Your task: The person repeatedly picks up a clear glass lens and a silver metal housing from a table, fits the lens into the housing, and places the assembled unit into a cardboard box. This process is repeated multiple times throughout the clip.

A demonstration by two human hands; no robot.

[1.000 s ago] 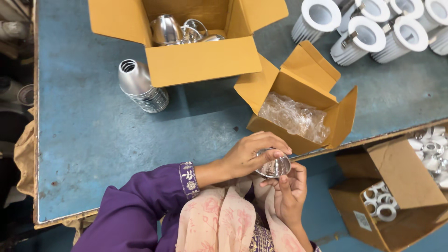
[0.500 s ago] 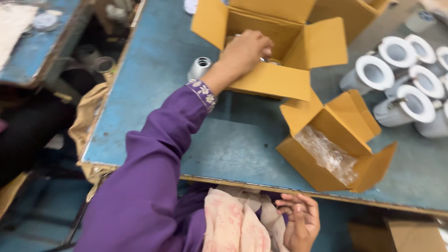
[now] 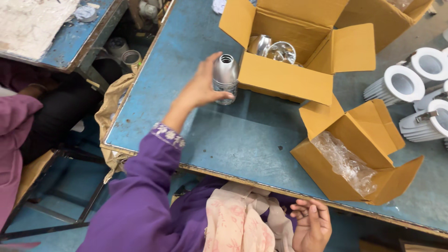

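My left hand (image 3: 198, 89) reaches out over the blue table (image 3: 233, 140) and wraps around a stack of silver metal cups (image 3: 225, 77), thumb in front and fingers behind. The stack stands upright just left of a large open cardboard box (image 3: 284, 81) that holds shiny reflector parts (image 3: 274, 49). My right hand (image 3: 311, 226) rests low by my lap, under the table's near edge, palm up with fingers loosely curled and nothing visible in it.
A smaller open cardboard box (image 3: 326, 179) with a clear plastic bag (image 3: 346, 164) sits near the front edge. White round lamp housings (image 3: 403, 84) lie at the right. Another person's sleeve (image 3: 16, 126) and a second bench (image 3: 42, 28) are at the left.
A second ago both hands held a small shiny part at my lap. My left hand then went into the large box and has now moved left onto the silver stack.
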